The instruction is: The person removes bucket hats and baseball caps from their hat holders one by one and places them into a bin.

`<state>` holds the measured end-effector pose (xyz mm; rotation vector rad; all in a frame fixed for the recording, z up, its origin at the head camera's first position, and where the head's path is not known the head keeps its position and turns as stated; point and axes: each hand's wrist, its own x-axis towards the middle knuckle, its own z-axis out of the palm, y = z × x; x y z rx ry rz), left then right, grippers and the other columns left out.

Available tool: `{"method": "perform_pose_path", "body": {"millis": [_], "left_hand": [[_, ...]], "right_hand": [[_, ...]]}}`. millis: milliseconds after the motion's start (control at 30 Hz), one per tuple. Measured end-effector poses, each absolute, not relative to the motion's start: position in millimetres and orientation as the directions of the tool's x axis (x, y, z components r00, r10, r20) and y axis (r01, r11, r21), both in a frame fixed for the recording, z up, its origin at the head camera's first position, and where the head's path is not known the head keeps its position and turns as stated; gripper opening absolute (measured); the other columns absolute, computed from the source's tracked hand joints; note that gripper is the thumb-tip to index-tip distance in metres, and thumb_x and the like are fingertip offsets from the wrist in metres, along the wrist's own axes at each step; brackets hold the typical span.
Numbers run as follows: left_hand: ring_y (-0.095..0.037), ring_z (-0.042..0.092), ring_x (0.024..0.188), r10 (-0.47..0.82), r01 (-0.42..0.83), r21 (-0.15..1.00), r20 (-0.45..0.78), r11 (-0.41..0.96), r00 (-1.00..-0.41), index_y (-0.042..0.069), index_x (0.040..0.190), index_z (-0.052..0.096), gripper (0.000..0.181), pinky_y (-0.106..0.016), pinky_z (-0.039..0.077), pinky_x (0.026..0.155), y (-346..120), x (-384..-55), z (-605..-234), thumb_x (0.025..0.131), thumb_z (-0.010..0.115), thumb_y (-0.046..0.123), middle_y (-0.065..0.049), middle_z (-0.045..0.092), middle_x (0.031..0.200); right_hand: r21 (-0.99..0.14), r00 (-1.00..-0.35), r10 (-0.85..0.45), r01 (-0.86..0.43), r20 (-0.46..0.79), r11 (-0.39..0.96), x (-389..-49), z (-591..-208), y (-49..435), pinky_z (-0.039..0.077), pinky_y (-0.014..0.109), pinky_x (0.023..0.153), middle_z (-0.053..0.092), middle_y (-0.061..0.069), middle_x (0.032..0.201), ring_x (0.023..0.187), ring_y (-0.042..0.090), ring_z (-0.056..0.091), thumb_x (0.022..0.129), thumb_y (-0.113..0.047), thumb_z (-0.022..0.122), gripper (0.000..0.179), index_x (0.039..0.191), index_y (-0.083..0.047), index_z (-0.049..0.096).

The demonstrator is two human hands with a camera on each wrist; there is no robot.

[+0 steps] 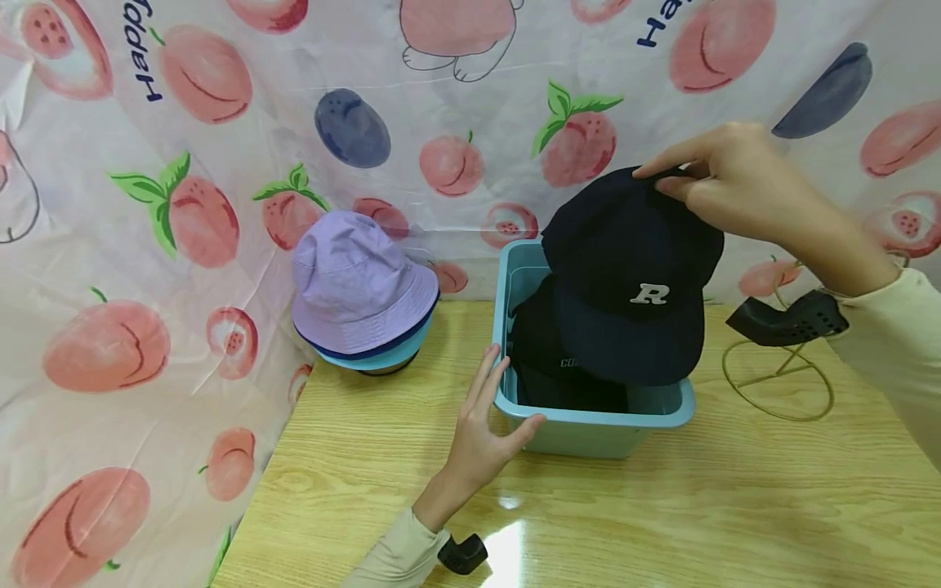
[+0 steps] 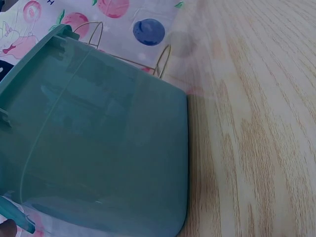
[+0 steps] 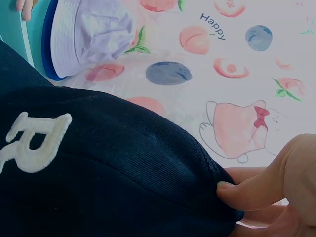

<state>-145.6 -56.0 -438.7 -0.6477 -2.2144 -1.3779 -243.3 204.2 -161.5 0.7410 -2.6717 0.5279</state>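
Observation:
My right hand [image 1: 742, 175] pinches the crown of a navy baseball cap [image 1: 625, 269] with a white letter R, between thumb and fingers. The right wrist view shows the grip close up, thumb on the cap's [image 3: 148, 153] near side. The cap hangs over a light blue plastic bin [image 1: 588, 419], brim downward, in front of a black cap [image 1: 537, 351] that lies inside. Part of the black cap is hidden. Near the bin's left front corner my left hand [image 1: 481, 441] is spread, fingers straight at the rim. The bin's wall [image 2: 108, 133] fills much of the left wrist view.
To the left, a stack of bucket hats, lilac [image 1: 360, 278] on top with dark blue and light blue below, stands on the wooden table [image 1: 353, 474]. A gold wire stand [image 1: 779, 384] is right of the bin. A fruit-print cloth [image 1: 456, 229] hangs behind.

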Motion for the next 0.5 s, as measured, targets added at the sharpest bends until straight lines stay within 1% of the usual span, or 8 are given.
{"method": "perform_pose_path", "body": {"millis": [200, 333, 433, 500], "left_hand": [[-0.026, 0.025, 0.14, 0.154, 0.604, 0.697, 0.597, 0.387, -0.788, 0.012, 0.147, 0.032, 0.078, -0.053, 0.036, 0.102, -57.2, -145.7, -440.2, 0.086, 0.067, 0.046, -0.01, 0.023, 0.155], [-0.027, 0.024, 0.14, 0.156, 0.611, 0.693, 0.604, 0.383, -0.782, 0.011, 0.147, 0.032, 0.079, -0.052, 0.036, 0.102, -57.7, -146.0, -441.1, 0.085, 0.067, 0.045, -0.011, 0.023, 0.154], [-0.027, 0.024, 0.14, 0.16, 0.613, 0.692, 0.604, 0.382, -0.781, 0.011, 0.148, 0.032, 0.079, -0.052, 0.036, 0.102, -58.1, -146.1, -441.5, 0.086, 0.067, 0.044, -0.011, 0.023, 0.154], [-0.027, 0.024, 0.14, 0.162, 0.614, 0.691, 0.604, 0.382, -0.781, 0.011, 0.148, 0.032, 0.079, -0.052, 0.036, 0.102, -58.3, -146.1, -441.6, 0.086, 0.067, 0.044, -0.012, 0.023, 0.154]], "right_hand": [[-0.277, -0.812, -0.437, -0.555, 0.386, 0.785, -248.4, -168.6, 194.8, 0.024, 0.026, 0.036, 0.041, 0.006, 0.044, 0.035, 0.018, 0.031, 0.09, -0.002, 0.054, 0.028, 0.109, -0.009, 0.073], [-0.302, -0.809, -0.442, -0.564, 0.387, 0.768, -251.6, -174.7, 189.5, 0.023, 0.025, 0.035, 0.042, 0.004, 0.043, 0.034, 0.018, 0.03, 0.089, -0.001, 0.055, 0.028, 0.109, -0.008, 0.073], [-0.316, -0.805, -0.45, -0.575, 0.387, 0.755, -253.0, -179.2, 186.2, 0.023, 0.025, 0.036, 0.045, 0.004, 0.045, 0.036, 0.017, 0.032, 0.089, -0.001, 0.054, 0.027, 0.109, -0.007, 0.073], [-0.332, -0.804, -0.451, -0.578, 0.386, 0.746, -253.8, -182.3, 184.2, 0.024, 0.025, 0.037, 0.053, 0.007, 0.05, 0.038, 0.018, 0.036, 0.089, 0.0, 0.054, 0.027, 0.108, -0.006, 0.073]]}}
